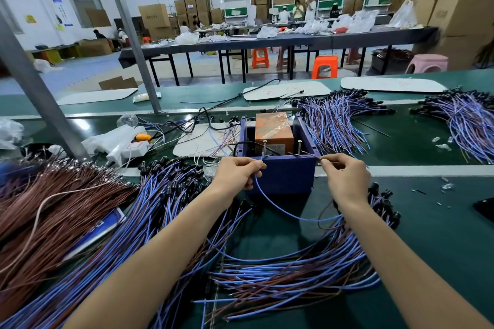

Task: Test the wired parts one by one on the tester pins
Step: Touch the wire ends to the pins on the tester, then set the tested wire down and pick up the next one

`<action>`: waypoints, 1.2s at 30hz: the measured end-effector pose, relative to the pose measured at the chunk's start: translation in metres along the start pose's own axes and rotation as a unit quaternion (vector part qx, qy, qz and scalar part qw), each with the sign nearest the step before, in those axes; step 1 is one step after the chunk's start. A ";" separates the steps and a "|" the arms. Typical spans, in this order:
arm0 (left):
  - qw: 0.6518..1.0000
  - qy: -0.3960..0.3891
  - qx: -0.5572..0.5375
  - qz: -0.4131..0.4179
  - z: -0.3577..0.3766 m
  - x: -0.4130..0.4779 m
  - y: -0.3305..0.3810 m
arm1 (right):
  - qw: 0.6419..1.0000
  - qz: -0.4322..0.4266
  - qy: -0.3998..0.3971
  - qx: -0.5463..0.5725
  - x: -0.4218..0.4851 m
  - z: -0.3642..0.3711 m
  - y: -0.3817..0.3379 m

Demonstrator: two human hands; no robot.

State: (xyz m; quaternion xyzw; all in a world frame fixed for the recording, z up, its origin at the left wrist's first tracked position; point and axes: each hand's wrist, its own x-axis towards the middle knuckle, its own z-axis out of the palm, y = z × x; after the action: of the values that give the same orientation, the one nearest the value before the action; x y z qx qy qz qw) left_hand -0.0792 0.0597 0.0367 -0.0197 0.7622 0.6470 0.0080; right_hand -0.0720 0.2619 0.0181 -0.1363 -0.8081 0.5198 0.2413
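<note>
A purple tester box (283,173) with an orange block inside stands in the middle of the green bench. Two upright metal pins rise at its front: the left pin (264,148) and the right pin (299,147). My left hand (238,172) pinches the end of a blue wire (280,208) at the foot of the left pin. My right hand (344,172) pinches a brown wire end (307,153) pointing toward the right pin. The blue wire loops down between both hands to a black part hidden under my right wrist.
A heap of blue-and-brown wired parts (294,270) lies near me, another heap (165,195) to the left, brown wires (53,208) far left. More bundles (336,120) lie behind the tester on the right. A grey post (40,93) slants at left.
</note>
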 end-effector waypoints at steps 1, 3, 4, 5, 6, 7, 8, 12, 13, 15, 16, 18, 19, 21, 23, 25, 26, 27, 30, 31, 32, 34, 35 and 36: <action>1.000 -0.001 0.001 0.000 0.000 0.000 0.001 | 1.000 -0.001 -0.001 0.000 0.000 0.000 -0.001; 1.000 -0.003 -0.004 0.000 0.001 -0.001 0.001 | 1.000 -0.005 -0.006 0.001 -0.001 0.001 -0.003; 1.000 -0.003 -0.007 0.000 0.002 -0.001 0.002 | 1.000 -0.009 -0.011 0.004 -0.002 0.001 -0.004; 1.000 -0.004 -0.009 0.000 0.002 -0.001 0.002 | 1.000 -0.013 -0.016 0.010 -0.003 0.002 -0.005; 1.000 -0.005 -0.009 0.000 0.003 -0.001 0.002 | 1.000 -0.017 -0.021 0.016 -0.005 0.002 -0.005; 1.000 -0.007 -0.008 0.000 0.003 -0.001 0.003 | 0.999 -0.020 -0.023 0.020 -0.006 0.002 -0.005; 1.000 -0.011 -0.006 0.001 0.003 -0.002 0.003 | 0.999 -0.022 -0.023 0.022 -0.007 0.002 -0.005; 1.000 -0.025 0.008 0.016 0.003 -0.003 0.007 | 0.999 -0.026 -0.021 0.024 -0.009 0.002 -0.004; 1.000 -0.021 0.013 0.020 0.002 -0.002 0.009 | 0.999 -0.026 -0.021 0.025 -0.008 0.001 -0.004; 1.000 -0.004 0.020 0.020 0.001 0.001 0.012 | 0.999 -0.025 -0.020 0.029 -0.008 0.001 -0.003; 1.000 0.004 0.023 0.019 0.000 0.002 0.014 | 0.999 -0.025 -0.019 0.032 -0.008 0.001 -0.003; 0.999 0.018 0.030 0.022 -0.001 0.004 0.014 | 0.999 -0.024 -0.018 0.036 -0.009 0.001 -0.003; 0.999 0.024 0.034 0.024 0.000 0.004 0.014 | 0.999 -0.024 -0.017 0.038 -0.009 0.001 -0.002; 0.998 0.032 0.040 0.025 0.001 0.004 0.012 | 0.999 -0.024 -0.016 0.043 -0.009 0.001 -0.002; 0.998 0.035 0.041 0.026 0.001 0.004 0.011 | 0.998 -0.026 -0.017 0.045 -0.010 0.000 -0.001; 0.998 0.038 0.040 0.025 0.000 0.004 0.010 | 0.998 -0.028 -0.018 0.051 -0.011 0.000 -0.001; 0.998 0.040 0.039 0.025 0.000 0.004 0.009 | 0.998 -0.028 -0.018 0.055 -0.011 0.000 -0.001; 0.998 0.042 0.041 0.025 -0.001 0.004 0.009 | 0.998 -0.027 -0.017 0.061 -0.012 0.001 -0.001; 0.998 0.044 0.048 0.027 -0.002 0.004 0.008 | 0.996 -0.027 -0.013 0.085 -0.013 0.001 -0.001; 0.997 0.044 0.054 0.030 -0.003 0.004 0.008 | 0.996 -0.028 -0.012 0.088 -0.014 0.002 0.000; 0.997 0.043 0.063 0.033 -0.003 0.005 0.008 | 0.996 -0.029 -0.011 0.087 -0.014 0.002 0.000; 0.995 0.042 0.082 0.038 -0.002 0.005 0.008 | 0.997 -0.026 -0.006 0.074 -0.014 0.003 0.001; 0.994 0.043 0.088 0.039 -0.002 0.006 0.009 | 0.997 -0.024 0.000 0.068 -0.013 0.004 0.002; 0.994 0.045 0.090 0.039 -0.002 0.007 0.009 | 0.998 -0.022 0.004 0.065 -0.013 0.004 0.001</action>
State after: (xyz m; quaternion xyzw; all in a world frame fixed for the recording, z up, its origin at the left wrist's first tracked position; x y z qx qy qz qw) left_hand -0.0861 0.0593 0.0457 -0.0183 0.8174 0.5736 -0.0494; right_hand -0.0635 0.2536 0.0123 -0.1043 -0.7747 0.5649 0.2643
